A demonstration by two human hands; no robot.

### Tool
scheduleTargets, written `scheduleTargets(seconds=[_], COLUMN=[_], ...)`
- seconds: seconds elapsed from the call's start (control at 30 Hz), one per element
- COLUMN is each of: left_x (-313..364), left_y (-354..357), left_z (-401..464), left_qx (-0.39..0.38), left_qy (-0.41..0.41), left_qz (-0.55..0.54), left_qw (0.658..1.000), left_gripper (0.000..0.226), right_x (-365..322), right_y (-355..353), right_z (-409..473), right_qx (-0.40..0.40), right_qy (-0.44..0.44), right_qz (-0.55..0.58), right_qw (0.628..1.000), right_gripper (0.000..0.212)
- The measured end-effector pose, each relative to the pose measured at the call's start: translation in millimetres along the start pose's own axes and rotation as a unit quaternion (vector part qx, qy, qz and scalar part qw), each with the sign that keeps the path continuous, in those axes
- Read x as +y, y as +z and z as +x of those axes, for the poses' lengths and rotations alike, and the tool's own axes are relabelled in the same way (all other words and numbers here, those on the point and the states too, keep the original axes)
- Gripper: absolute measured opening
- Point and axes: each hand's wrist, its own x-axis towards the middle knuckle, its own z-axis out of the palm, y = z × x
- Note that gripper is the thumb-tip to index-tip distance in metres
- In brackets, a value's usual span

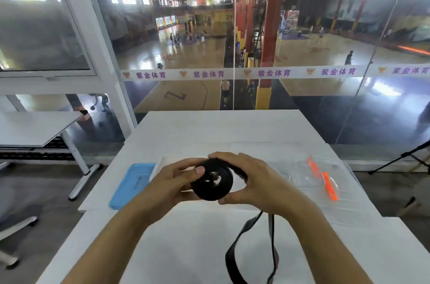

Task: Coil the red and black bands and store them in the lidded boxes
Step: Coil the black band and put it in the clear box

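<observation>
Black band (pixel 212 182) at frame centre, wound into a thick, tight coil with a hollow core, its loose tail looping down to the lower edge. Left hand (pixel 173 182) and right hand (pixel 252 181) both grip the coil, above the white counter (pixel 186 248).

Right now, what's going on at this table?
A person is rolling a black band into a coil above a white table. The left hand and right hand both grip the coil, while the band's loose tail hangs down toward the person, not yet wound. A blue lid lies to the left. A clear box with orange clasps sits to the right. No red band is visible.
</observation>
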Motion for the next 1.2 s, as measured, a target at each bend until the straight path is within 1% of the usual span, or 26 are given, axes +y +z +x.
scheduleTargets(seconds=[0.1,0.17,0.23,0.33,0.43,0.5,0.6,0.7,0.77,0.83,0.9,1.0,1.07,1.13,1.2], left_x=[14,20,20,11,5,4,2,1,-1,-5,-12,-19,-21,-17,-7], left_y=[-3,1,6,11,17,24,33,41,49,59,65,62,56,45,31], left_z=[6,8,9,11,13,13,15,18,18,17,17,15,13,8,4], left_qx=[-0.046,-0.035,-0.002,0.035,0.083,0.113,0.153,0.198,0.223,0.228,0.224,0.218,0.200,0.163,0.104], left_qy=[0.003,0.022,0.056,0.101,0.132,0.144,0.152,0.158,0.151,0.134,0.109,0.064,0.038,0.011,-0.005], left_qz=[0.128,0.186,0.194,0.168,0.128,0.094,0.036,-0.042,-0.087,-0.102,-0.118,-0.158,-0.154,-0.126,-0.078], left_qw=[0.991,0.982,0.979,0.980,0.979,0.979,0.976,0.967,0.959,0.959,0.961,0.961,0.967,0.978,0.991], left_gripper=[0.039,0.032,0.024,0.025,0.020,0.020,0.024,0.041,0.048,0.043,0.042,0.051,0.044,0.039,0.044], right_x=[-7,-9,-6,-3,-2,-4,-10,-16,-20,-22,-24,-23,-18,-10,-4], right_y=[-6,-6,-5,-4,-5,-2,9,30,44,52,51,47,41,30,17], right_z=[3,4,2,-3,-8,-10,-9,-5,-1,2,3,5,4,2,0], right_qx=[-0.029,-0.022,-0.006,0.017,0.046,0.068,0.111,0.137,0.164,0.201,0.218,0.190,0.153,0.101,0.043], right_qy=[-0.030,-0.035,-0.028,-0.017,0.019,0.030,0.023,0.030,0.038,0.048,0.063,0.073,0.066,0.051,0.031], right_qz=[-0.021,-0.019,-0.004,0.028,0.074,0.089,0.126,0.139,0.157,0.179,0.179,0.148,0.149,0.144,0.125], right_qw=[0.999,0.999,1.000,0.999,0.996,0.993,0.986,0.980,0.973,0.962,0.957,0.968,0.975,0.983,0.991], right_gripper=[0.083,0.083,0.086,0.084,0.072,0.069,0.081,0.100,0.108,0.108,0.103,0.095,0.093,0.092,0.093])
